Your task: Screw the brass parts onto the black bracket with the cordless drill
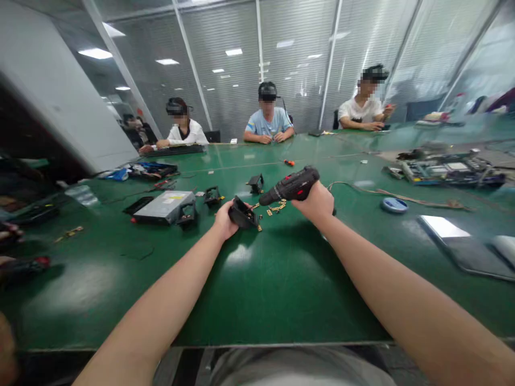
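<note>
The black bracket [242, 213] held up to the electric driver [290, 186].
Left hand [224, 221] closed its grip round it, low on the green counter [281, 279], seemingly to steady it; right hand [317, 202], at three o'clock, held the driver slanted in. Brass bits [276, 208] lay beyond, at twelve.

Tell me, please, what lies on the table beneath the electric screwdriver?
Small brass-coloured pieces lie scattered on the green table beneath the electric screwdriver. The right hand hides anything under its grip.
</note>
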`<state>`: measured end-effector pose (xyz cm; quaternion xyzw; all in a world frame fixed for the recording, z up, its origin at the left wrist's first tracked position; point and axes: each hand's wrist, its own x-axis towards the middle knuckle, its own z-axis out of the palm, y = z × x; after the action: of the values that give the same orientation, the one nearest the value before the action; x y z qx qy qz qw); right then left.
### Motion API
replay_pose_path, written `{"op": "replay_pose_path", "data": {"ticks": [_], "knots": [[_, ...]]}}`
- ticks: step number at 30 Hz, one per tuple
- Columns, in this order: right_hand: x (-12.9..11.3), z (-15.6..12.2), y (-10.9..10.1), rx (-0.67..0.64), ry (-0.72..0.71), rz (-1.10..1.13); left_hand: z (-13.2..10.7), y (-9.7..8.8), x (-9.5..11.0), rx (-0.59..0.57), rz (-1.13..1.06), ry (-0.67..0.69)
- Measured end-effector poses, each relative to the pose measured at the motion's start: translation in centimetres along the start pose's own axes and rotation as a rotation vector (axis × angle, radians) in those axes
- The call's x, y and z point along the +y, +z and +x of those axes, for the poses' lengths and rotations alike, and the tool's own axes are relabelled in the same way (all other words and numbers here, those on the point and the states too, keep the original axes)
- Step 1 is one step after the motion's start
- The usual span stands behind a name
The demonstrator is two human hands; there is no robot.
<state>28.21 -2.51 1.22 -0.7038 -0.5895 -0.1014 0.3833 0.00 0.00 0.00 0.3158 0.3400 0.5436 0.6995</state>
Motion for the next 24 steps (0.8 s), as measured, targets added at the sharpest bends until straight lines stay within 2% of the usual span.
{"op": "replay_pose_path", "data": {"ticks": [6,16,24], "knots": [[-0.09,0.18,0.06,-0.01,0.013,0.0,-0.54,0.52,0.06,0.018,0.011,-0.007],[-0.23,0.12,-0.12,-0.016,0.008,0.009,-0.41,0.15,0.16,0.021,0.029,0.004],[-0.29,0.16,-0.03,-0.032,0.025,0.009,-0.75,0.53,0.27,0.02,0.029,0.006]]}}
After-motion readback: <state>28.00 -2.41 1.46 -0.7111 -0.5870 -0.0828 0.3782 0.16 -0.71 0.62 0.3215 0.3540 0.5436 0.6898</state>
